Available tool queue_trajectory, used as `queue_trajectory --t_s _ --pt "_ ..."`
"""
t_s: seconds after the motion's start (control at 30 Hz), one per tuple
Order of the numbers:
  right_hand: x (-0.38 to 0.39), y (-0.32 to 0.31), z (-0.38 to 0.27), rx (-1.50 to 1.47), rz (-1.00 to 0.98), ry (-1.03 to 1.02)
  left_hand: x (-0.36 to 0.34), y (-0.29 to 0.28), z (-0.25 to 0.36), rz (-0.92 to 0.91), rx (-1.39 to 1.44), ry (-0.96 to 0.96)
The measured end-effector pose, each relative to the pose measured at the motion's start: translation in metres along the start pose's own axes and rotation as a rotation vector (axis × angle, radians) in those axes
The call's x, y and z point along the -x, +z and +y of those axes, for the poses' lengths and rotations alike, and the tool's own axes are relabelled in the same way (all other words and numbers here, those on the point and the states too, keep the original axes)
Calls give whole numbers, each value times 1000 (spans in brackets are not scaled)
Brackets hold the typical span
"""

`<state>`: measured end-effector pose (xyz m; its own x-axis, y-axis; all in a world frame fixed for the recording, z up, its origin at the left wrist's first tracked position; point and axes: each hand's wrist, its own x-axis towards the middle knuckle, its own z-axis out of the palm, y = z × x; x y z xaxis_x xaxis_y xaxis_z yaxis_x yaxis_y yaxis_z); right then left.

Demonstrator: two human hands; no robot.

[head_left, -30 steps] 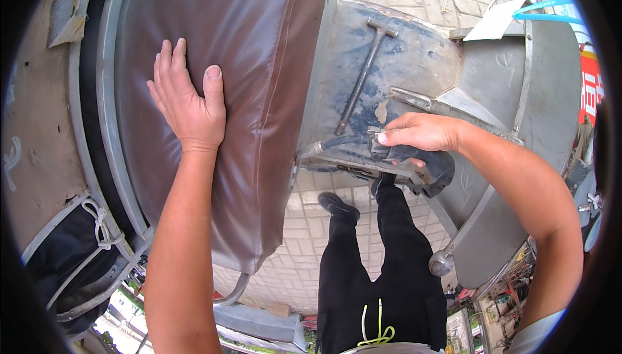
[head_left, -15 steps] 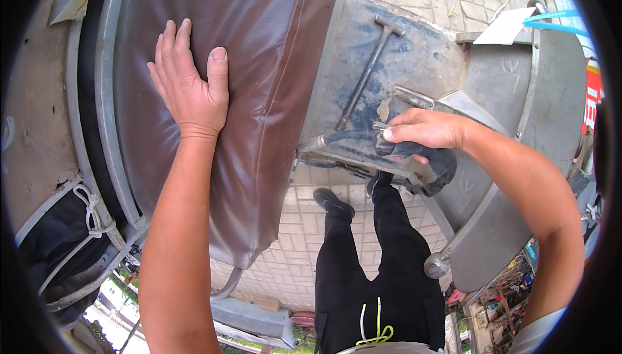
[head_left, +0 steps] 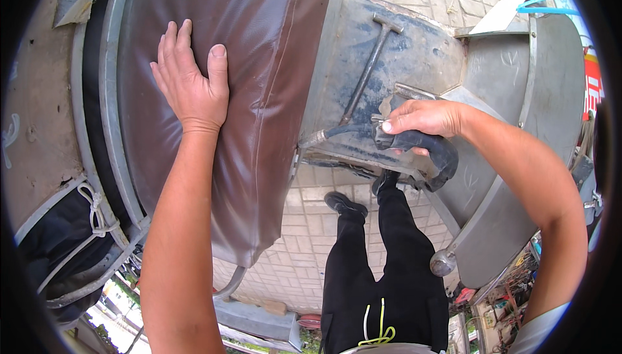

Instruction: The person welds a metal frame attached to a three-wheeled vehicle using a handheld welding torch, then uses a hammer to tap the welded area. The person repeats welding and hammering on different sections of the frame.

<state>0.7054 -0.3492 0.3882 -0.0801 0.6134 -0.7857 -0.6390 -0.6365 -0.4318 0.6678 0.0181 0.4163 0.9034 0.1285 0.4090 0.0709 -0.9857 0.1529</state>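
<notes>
My left hand (head_left: 192, 83) lies flat on the brown leather-like seat cushion (head_left: 243, 153), its fingers stretched and the thumb apart. Off to the right, my right hand (head_left: 424, 120) is closed around a thick black curved piece (head_left: 444, 163) that looks like a rubber hose. A small metal part sticks out by my thumb, and part of the grip is hidden under my palm. A dark cable (head_left: 346, 131) runs from a metal end by the cushion towards that hand. Just beyond, a T-shaped metal bar (head_left: 370, 62) stands on the worn metal floor plate (head_left: 427, 46).
Grey metal panels (head_left: 489, 72) curve along the right, with a round metal knob (head_left: 443, 262) at a lower corner. A white card (head_left: 499, 17) and a blue strap lie at the upper right. My legs (head_left: 382, 270) stand on paving bricks (head_left: 301, 276). A metal frame edges the cushion's left.
My right hand has tilted the black curved piece, turning more of its side into view. The view has shifted slightly, and my feet appear a little further right. My left hand stays on the cushion.
</notes>
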Motion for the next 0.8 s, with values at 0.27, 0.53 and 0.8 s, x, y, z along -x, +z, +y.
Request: queue_trajectory --t_s 0.27,0.53,0.8 --pt "3 2 -2 -12 -6 13 1 1 -1 5 1 0" --pt "4 5 -6 0 18 22 2 1 0 10 -31 6" --pt "5 13 7 -79 12 14 2 2 -2 8 1 1"
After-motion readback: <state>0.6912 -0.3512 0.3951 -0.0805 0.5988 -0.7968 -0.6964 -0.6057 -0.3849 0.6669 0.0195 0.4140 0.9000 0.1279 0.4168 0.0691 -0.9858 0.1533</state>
